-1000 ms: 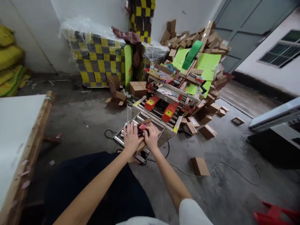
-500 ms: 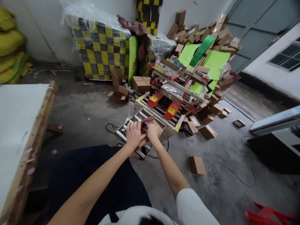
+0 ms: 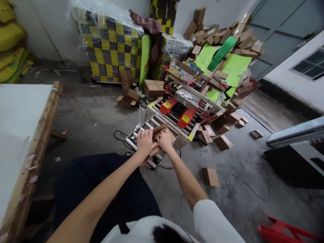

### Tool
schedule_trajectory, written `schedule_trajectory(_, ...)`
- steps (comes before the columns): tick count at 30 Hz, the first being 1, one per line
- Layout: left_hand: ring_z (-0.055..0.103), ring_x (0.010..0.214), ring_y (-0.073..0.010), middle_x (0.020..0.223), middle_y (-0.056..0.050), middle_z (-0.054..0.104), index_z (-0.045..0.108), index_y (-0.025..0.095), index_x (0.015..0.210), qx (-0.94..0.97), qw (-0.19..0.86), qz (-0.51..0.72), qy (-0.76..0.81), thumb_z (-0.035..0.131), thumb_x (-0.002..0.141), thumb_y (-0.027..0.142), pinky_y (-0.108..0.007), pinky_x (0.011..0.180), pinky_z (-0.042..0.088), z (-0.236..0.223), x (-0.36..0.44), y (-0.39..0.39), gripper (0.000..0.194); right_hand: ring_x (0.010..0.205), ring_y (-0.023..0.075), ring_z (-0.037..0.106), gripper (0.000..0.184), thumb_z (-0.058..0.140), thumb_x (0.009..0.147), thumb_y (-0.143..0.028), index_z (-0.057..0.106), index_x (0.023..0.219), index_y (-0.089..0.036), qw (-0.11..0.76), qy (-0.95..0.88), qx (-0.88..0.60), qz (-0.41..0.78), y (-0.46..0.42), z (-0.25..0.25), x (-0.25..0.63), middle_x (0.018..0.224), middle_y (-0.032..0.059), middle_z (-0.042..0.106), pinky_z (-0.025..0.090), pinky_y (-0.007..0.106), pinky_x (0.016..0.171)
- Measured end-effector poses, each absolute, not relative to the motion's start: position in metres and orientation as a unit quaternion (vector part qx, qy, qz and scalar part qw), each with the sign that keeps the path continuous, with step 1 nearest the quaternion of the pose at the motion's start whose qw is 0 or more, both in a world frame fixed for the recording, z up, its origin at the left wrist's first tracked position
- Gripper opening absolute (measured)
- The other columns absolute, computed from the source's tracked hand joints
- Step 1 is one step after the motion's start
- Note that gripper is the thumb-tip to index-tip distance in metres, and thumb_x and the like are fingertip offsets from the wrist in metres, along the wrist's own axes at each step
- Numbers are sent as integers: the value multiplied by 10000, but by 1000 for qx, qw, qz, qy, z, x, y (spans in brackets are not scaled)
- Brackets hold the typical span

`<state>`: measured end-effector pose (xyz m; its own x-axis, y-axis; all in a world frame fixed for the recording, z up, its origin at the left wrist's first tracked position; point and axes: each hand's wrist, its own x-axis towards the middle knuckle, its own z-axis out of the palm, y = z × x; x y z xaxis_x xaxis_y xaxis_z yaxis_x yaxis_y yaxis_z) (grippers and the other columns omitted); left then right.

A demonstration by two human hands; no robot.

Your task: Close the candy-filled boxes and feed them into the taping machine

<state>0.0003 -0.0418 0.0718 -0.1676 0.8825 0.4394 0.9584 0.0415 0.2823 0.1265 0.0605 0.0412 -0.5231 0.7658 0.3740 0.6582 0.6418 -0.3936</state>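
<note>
A small open cardboard box (image 3: 164,133) rests on the metal rollers (image 3: 141,130) at the near end of a carton-sealing machine (image 3: 177,113). My left hand (image 3: 144,142) presses on the box's near left side with fingers curled over its edge. My right hand (image 3: 164,139) is closed over the box's middle, pushing pink-and-dark contents (image 3: 154,137) down inside. The far flap of the box stands up. The contents are mostly hidden by my fingers.
Many small brown boxes (image 3: 222,33) are piled behind the machine, with more scattered on the concrete floor (image 3: 209,177). Green sheets (image 3: 233,67) lean on the pile. A checkered wrapped pallet (image 3: 113,50) stands at the back. A white table (image 3: 20,121) is on my left. Cables cross the floor.
The pink item that showed between my hands has gone down into the box and is now mostly covered. Both hands have closed in over the box. My view has shifted slightly.
</note>
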Motion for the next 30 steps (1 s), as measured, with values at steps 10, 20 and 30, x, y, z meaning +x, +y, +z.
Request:
schedule_trajectory(10,545,1079,-279,1041,-88,660,719,179,991,-705,-16,-270,-656,596,940,249,-512,1081,387,61,-2,-53,150,1308,329,384,463,271,987,-300,496,1316,-65,454,-663,-595,35,42,15,138,1342,251,469,304,533,1096)
schedule_trajectory(20,579,958,-242,976,-100,675,747,182,992,-647,-188,-356,-647,448,970,246,-388,884,490,61,-3,-55,306,1469,338,226,598,302,995,-322,311,1529,-53,217,-832,-507,59,46,46,146,1558,229,291,146,619,1188)
schedule_trajectory(30,669,1072,-245,1182,-115,697,659,161,1165,-454,-325,-561,-611,542,886,491,-372,931,556,41,-39,-78,448,1482,370,197,822,683,858,-318,314,1535,-32,168,-913,-372,32,-9,34,149,1599,217,200,229,520,1223)
